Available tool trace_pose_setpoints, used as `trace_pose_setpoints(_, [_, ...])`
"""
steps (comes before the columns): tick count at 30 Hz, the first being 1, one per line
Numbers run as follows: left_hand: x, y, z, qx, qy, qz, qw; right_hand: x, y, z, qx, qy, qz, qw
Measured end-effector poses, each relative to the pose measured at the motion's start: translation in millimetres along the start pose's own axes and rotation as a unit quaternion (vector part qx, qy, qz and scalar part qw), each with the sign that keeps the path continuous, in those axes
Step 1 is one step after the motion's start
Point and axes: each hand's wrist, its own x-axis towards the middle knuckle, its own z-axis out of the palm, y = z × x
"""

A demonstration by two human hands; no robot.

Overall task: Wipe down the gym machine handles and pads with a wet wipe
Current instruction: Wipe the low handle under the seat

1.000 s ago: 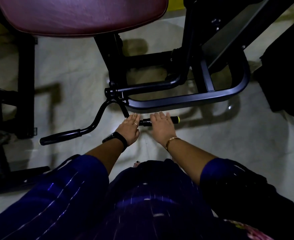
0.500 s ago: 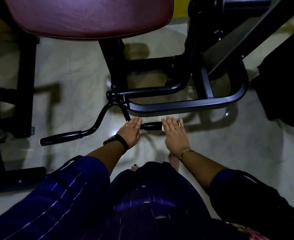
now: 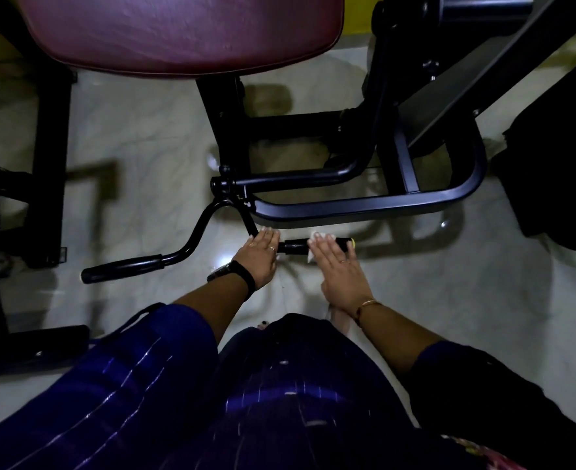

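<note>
Low at the near end of the machine, both hands sit on the short black right-side handle grip [image 3: 295, 247], the one with the yellow end cap [image 3: 352, 244].

- Right hand [image 3: 339, 266]: fingers straight, laid flat across the grip and pressing the white wet wipe [image 3: 311, 256] onto it. The wipe sticks out past the fingertips on the far side and below the bar on the left side of the hand. Gold bangle [image 3: 368, 305] on that wrist.
- Left hand [image 3: 259, 257]: draped over the bare black bar just left of the grip, where it bends up toward the pivot. Can't tell whether the fingers wrap under the bar or just lie on top. Black wristwatch [image 3: 232, 271] on that wrist.
- A short exposed stretch of grip separates the hands.

Black left-side handle grip [image 3: 123, 268]: well off to the left on its curved bar, nothing touching it.

Maroon padded vinyl seat [image 3: 184, 32]: far side, top of view, above the pale marble-look floor [image 3: 144, 157]. Black tubular steel frame loop [image 3: 364, 206] runs just beyond the hands, bending away at far right.

Person wears a dark blue garment with thin light stripes [image 3: 279, 401], filling the near edge.
</note>
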Motion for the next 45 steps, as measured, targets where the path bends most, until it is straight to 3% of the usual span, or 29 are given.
trace_pose_setpoints(6, [-3.1,3.8,1.7,0.014,0.01,-0.012,1.0,37.9,-13.3,-35.9,0.037,-0.038,0.105,0.993])
trace_pose_setpoints(8, [-2.7,7.1,0.8,0.016,0.011,-0.023,1.0,51.9,-30.8,-40.6,0.014,-0.066,0.068,0.995])
trace_pose_setpoints(12, [-1.8,6.6,-1.5,0.032,0.008,-0.022,0.999,49.4,-58.0,-27.0,0.007,-0.028,-0.017,0.999])
trace_pose_setpoints(17, [-3.0,9.4,-3.2,0.036,-0.009,-0.029,0.999,8.9,-19.7,4.1,-0.029,0.025,-0.062,0.997])
trace_pose_setpoints(21, [-2.2,10.8,-6.8,0.022,-0.025,-0.041,0.999,3.5,17.6,1.2,-0.033,0.036,-0.005,0.999])
trace_pose_setpoints(25, [-3.2,15.6,-6.0,0.02,-0.034,-0.065,0.997,36.7,12.0,-32.6,-0.014,-0.053,0.053,0.997])
trace_pose_setpoints(28, [-2.9,19.6,-8.2,-0.002,-0.046,-0.077,0.996,57.8,-13.3,-40.6,-0.037,-0.092,-0.009,0.995])
trace_pose_setpoints(32, [-2.4,18.1,-7.5,-0.003,-0.049,-0.076,0.996,49.7,-41.8,-29.5,-0.017,-0.032,-0.083,0.996])
trace_pose_setpoints(36, [-2.9,19.2,-5.2,0.008,-0.045,-0.079,0.996,19.4,-14.1,-12.8,-0.069,0.018,-0.143,0.987])
trace_pose_setpoints(40, [-3.4,20.3,-0.8,0.003,-0.029,-0.087,0.996,7.0,30.3,-1.6,-0.098,0.036,-0.081,0.991])
trace_pose_setpoints(42, [-4.3,20.5,3.1,0.008,-0.021,-0.088,0.996,16.2,33.1,-9.4,-0.081,0.019,-0.034,0.996])
trace_pose_setpoints(45, [-5.0,21.9,6.4,0.018,-0.008,-0.094,0.995,40.3,17.7,-28.5,-0.047,-0.038,-0.027,0.998])
